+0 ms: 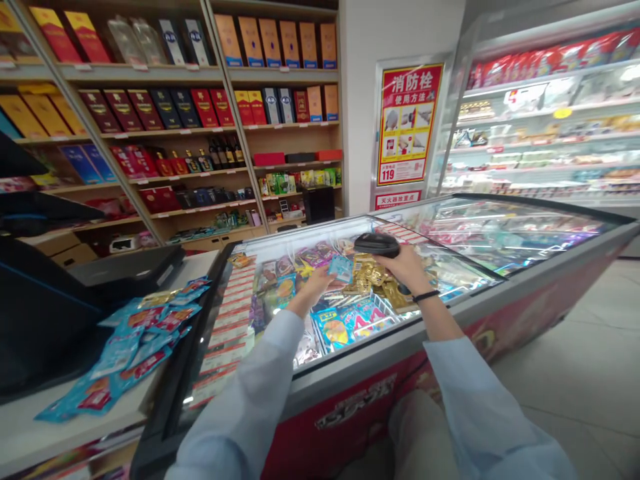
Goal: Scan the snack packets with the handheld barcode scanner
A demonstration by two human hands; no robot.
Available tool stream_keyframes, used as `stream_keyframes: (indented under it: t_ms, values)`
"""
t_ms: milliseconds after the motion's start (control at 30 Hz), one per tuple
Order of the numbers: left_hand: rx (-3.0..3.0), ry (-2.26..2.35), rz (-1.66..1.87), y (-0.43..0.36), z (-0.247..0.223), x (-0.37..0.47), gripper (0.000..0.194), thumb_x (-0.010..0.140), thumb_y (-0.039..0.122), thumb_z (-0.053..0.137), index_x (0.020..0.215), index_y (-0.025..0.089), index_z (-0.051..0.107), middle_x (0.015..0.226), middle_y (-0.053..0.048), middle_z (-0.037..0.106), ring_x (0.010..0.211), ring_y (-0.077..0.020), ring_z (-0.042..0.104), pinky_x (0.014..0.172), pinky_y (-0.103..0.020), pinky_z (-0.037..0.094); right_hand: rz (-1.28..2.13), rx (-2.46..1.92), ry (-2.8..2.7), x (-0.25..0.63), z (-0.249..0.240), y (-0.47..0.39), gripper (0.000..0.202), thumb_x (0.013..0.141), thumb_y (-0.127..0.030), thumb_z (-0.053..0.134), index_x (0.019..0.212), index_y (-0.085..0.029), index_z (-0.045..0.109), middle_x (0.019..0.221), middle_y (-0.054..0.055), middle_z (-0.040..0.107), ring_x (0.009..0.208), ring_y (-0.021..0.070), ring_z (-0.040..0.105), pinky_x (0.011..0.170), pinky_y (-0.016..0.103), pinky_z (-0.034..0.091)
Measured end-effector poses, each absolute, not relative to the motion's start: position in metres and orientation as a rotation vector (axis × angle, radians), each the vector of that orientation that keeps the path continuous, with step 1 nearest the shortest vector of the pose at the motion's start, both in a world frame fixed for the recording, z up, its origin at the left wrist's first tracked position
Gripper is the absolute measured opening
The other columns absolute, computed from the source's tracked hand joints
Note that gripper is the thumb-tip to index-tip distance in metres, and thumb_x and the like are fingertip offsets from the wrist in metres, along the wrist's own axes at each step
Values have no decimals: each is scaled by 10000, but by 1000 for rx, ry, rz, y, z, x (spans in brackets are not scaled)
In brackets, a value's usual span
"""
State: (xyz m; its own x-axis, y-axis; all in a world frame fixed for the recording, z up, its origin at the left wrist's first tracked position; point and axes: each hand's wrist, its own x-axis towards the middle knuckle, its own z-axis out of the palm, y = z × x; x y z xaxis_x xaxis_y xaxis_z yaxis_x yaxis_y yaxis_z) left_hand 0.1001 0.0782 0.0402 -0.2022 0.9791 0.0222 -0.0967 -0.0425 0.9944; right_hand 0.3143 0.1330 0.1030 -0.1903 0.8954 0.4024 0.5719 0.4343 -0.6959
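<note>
My left hand (pixel 316 288) is closed on the edge of a small light-blue snack packet (pixel 342 269), held above the glass-topped chest freezer. Wrapped around the handle of a black barcode scanner (pixel 376 245) is my right hand (pixel 406 268), with a dark band at its wrist. The scanner's head is just up and to the right of the packet, apart from it. Below both hands, ice cream packs show in the freezer: gold-wrapped ones (pixel 375 279) under the scanner and blue ones (pixel 334 328) nearer to me.
Several blue snack packets (pixel 133 340) lie piled on the white counter (pixel 30 443) at left, beside dark checkout equipment (pixel 45 300). The chest freezer's grey rim (pixel 350 357) runs close in front of me. Shelves of boxed bottles (pixel 165 110) stand behind; a lit refrigerated display (pixel 545 127) stands at right.
</note>
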Motion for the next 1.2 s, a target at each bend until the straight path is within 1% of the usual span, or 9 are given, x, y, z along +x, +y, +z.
stream_keyframes:
  t_ms: [67, 200, 300, 367, 500, 667, 833, 1033, 1200]
  values:
    - [1076, 1285, 1343, 94, 37, 126, 273, 833, 161, 581, 1102, 120, 562, 831, -80, 712, 725, -181, 701, 775, -347, 561, 494, -1270, -1845, 327, 99, 142, 282, 665, -453, 650, 686, -173, 677, 486, 36, 612, 589, 224, 630, 577, 288, 441]
    - [1233, 1710, 1181, 113, 30, 157, 274, 896, 212, 495, 1155, 124, 512, 916, -132, 714, 850, -210, 696, 782, -329, 528, 532, -1289, -1809, 344, 90, 155, 317, 665, -480, 645, 622, -166, 663, 462, 45, 595, 563, 221, 617, 569, 294, 436]
    - [1370, 2167, 1015, 118, 29, 164, 399, 856, 311, 573, 1193, 119, 479, 1086, -204, 667, 1051, -283, 634, 867, -368, 473, 550, -1251, -1798, 351, 84, 160, 338, 677, -496, 630, 601, -167, 658, 454, 45, 593, 549, 212, 612, 560, 289, 433]
    - [1471, 2396, 827, 118, 29, 165, 474, 849, 388, 570, 1229, 129, 454, 1137, -209, 644, 1102, -308, 602, 881, -376, 452, 539, -1250, -1787, 352, 82, 161, 337, 668, -503, 633, 616, -171, 665, 453, 37, 593, 552, 211, 614, 556, 286, 433]
    - [1591, 2458, 692, 116, 30, 165, 411, 879, 412, 494, 1202, 158, 487, 1098, -171, 666, 1064, -305, 619, 854, -376, 450, 557, -1279, -1794, 350, 80, 156, 326, 673, -493, 633, 610, -175, 664, 465, 38, 598, 564, 211, 623, 562, 284, 437]
    - [1562, 2374, 787, 109, 33, 160, 410, 874, 414, 486, 1179, 140, 514, 1110, -189, 659, 1080, -312, 607, 870, -381, 440, 475, -1297, -1834, 341, 75, 144, 311, 657, -490, 646, 647, -180, 663, 484, 42, 609, 563, 223, 623, 545, 289, 421]
    - [1525, 2334, 928, 94, 44, 137, 398, 861, 382, 501, 1178, 143, 533, 1077, -181, 671, 1049, -301, 617, 869, -367, 443, 459, -1296, -1871, 326, 74, 135, 325, 645, -510, 648, 564, -195, 631, 463, 57, 599, 542, 242, 618, 514, 302, 408]
    - [1561, 2353, 1086, 45, 60, 62, 282, 846, 340, 517, 1046, 171, 624, 986, -111, 702, 949, -248, 643, 829, -320, 466, 478, -1199, -1889, 300, 85, 119, 333, 639, -510, 647, 568, -184, 649, 477, 69, 618, 592, 264, 647, 535, 307, 425]
    - [1497, 2622, 896, 0, 63, -31, 272, 859, 330, 466, 923, 167, 674, 933, -101, 711, 923, -240, 651, 799, -304, 473, 464, -1048, -1976, 260, 89, 95, 354, 663, -490, 658, 777, -159, 714, 682, 104, 709, 723, 289, 679, 597, 313, 453]
